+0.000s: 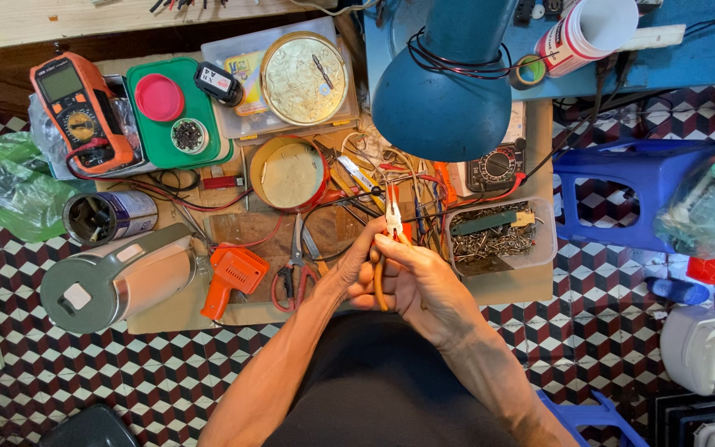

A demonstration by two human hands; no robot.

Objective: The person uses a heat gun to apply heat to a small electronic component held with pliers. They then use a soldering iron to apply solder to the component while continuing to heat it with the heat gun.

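Both hands met over the worktop (208,314): the right hand (424,285) gripped orange-handled pliers (392,219), the left hand (356,269) curled closed beside them. The jaws sat right among tangled wires (374,186), so I judged a slip could nip the wrong lead or a fingertip.

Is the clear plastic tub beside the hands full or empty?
Partly full: the clear plastic tub holds a heap of small metal parts and a dark green flat piece.

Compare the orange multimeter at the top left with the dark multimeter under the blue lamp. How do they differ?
The orange multimeter is in full view, while the dark multimeter is partly hidden by the blue lamp. The orange multimeter has a bright orange case; the dark multimeter is black. The orange multimeter looks larger. Both have a round dial and red leads.
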